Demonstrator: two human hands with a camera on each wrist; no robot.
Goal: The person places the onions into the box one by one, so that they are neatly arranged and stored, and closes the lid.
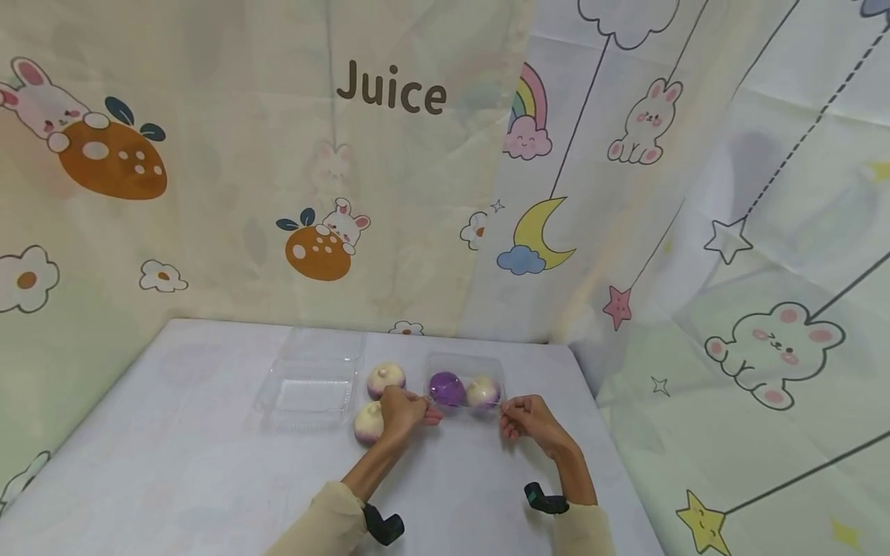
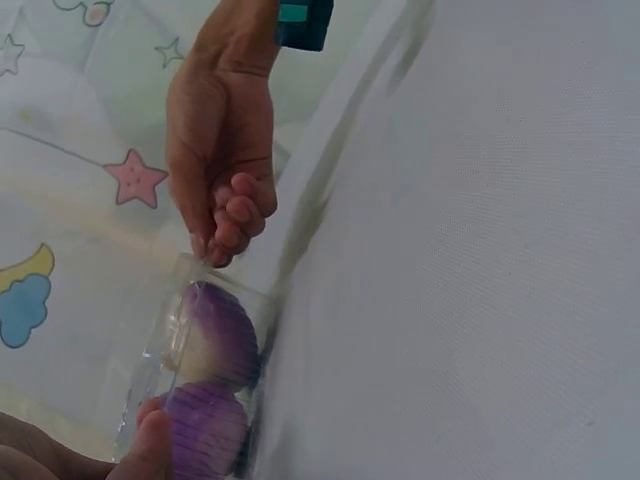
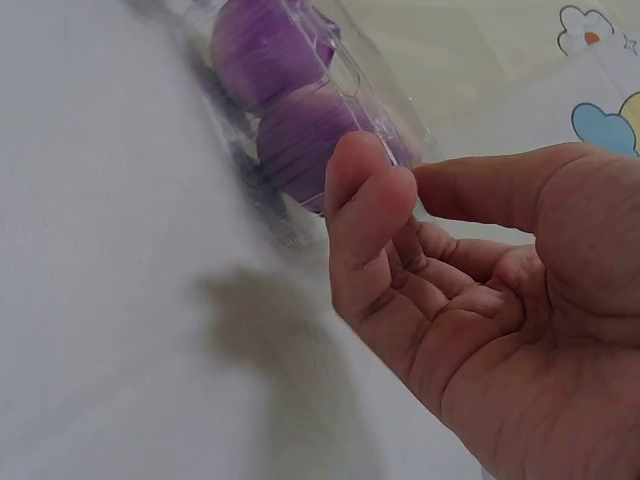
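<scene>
A clear plastic box [image 1: 462, 360] with a lid stands at the far side of the white table. Inside lie a glossy purple ball [image 1: 446, 389] and a cream-and-purple ball [image 1: 483, 392], side by side. My left hand [image 1: 403, 413] pinches the box's near left corner, its thumb and fingertips at the edge. At the near right corner, my right hand [image 1: 534, 423] pinches the rim between thumb and index finger, the other fingers curled, as the right wrist view shows. Two more cream-and-purple balls [image 1: 385, 378] with small nubs on top sit left of the box; my left hand partly covers the nearer one.
Another clear plastic container [image 1: 316, 395], opened out, lies on the table [image 1: 174, 463] to the left. Printed cloth curtains [image 1: 417, 193] hang along the back and right side, close to the table's edges.
</scene>
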